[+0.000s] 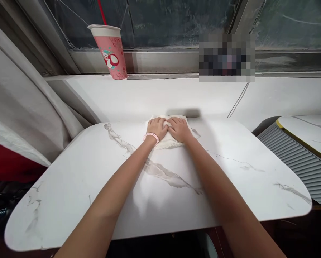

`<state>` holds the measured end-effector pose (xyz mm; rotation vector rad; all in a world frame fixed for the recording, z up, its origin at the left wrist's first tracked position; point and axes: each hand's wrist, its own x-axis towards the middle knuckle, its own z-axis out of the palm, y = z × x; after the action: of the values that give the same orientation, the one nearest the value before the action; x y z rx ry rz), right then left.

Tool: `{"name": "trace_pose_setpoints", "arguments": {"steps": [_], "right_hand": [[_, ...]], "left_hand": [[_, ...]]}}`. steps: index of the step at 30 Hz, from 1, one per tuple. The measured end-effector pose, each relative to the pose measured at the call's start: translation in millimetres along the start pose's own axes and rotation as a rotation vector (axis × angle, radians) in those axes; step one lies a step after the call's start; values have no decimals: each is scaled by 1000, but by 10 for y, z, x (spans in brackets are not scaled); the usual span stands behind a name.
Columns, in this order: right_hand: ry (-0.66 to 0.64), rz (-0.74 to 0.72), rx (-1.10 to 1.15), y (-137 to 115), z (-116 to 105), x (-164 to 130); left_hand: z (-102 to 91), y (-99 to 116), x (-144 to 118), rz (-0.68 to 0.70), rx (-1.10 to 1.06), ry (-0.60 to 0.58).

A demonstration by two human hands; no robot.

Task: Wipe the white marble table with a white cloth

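White cloth (168, 139) lies bunched at the far edge of the marble counter (160, 186), close to the window sill (176, 95). Both hands press flat on it, side by side and touching: the left hand (156, 127), a pink coil band at its wrist, and the right hand (180, 129), fingers spread and gripping nothing. Beyond the cloth, on the sill's left end, stands a pink cup (110, 50).

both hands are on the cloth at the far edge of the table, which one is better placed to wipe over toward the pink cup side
Left, probably. The left hand presses the cloth on the side nearer the pink cup; the right hand would have to cross over it.
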<state>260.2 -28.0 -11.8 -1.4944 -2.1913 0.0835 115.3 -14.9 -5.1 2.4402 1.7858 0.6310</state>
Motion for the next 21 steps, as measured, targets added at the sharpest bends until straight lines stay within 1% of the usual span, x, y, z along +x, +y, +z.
{"name": "trace_pose_setpoints", "arguments": {"steps": [4, 7, 9, 11, 14, 16, 18, 21], "right_hand": [[6, 22, 1, 382, -116, 16], [11, 49, -24, 622, -227, -46], [21, 72, -57, 700, -274, -96], [27, 90, -85, 706, -295, -146], [13, 101, -103, 622, -308, -249], [-6, 88, -114, 543, -328, -369], [-10, 60, -135, 463, -368, -544], [-7, 8, -162, 355, -471, -893]], "left_hand": [[161, 300, 190, 10, 8, 20], [271, 528, 288, 40, 5, 2], [308, 624, 313, 57, 0, -6], [307, 670, 295, 67, -2, -12], [254, 701, 172, 63, 2, -36], [208, 736, 23, 52, 3, -48], [168, 799, -176, 40, 4, -48], [124, 947, -546, 35, 10, -38]]}}
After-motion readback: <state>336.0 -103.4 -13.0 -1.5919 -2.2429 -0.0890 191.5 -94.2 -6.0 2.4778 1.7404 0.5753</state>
